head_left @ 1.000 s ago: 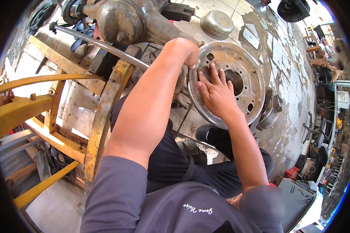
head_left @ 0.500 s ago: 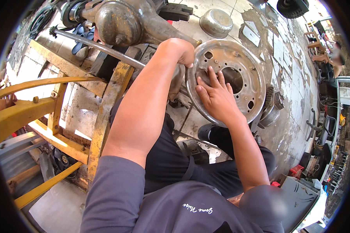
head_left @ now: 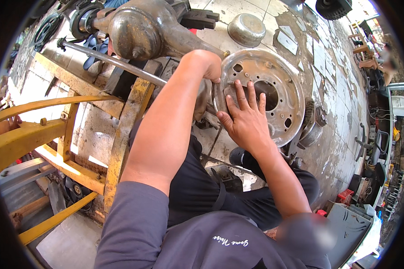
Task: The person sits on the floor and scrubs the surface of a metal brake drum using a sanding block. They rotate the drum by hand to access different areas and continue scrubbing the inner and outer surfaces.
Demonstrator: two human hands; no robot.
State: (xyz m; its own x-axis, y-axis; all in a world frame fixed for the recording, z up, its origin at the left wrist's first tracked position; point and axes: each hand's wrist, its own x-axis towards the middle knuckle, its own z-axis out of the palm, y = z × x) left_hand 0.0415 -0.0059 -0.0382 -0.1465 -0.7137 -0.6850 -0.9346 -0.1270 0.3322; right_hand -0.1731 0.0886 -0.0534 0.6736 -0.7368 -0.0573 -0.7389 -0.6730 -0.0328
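Your right hand (head_left: 251,123) lies spread, fingers apart, on the steel wheel rim (head_left: 288,101), which sits over the tiled floor (head_left: 339,107), just beside the axle housing (head_left: 137,33). Your left hand (head_left: 211,67) bends at the rim's left edge; its fingers are mostly hidden, so I cannot tell its grip.

The head-worn fisheye looks down; the hands (head_left: 209,66) (head_left: 250,122) are near.

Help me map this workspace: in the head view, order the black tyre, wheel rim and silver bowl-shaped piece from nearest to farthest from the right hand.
1. Wheel rim: directly under the right hand.
2. Silver bowl-shaped piece: beyond the wheel rim, top centre.
3. Black tyre: top right.
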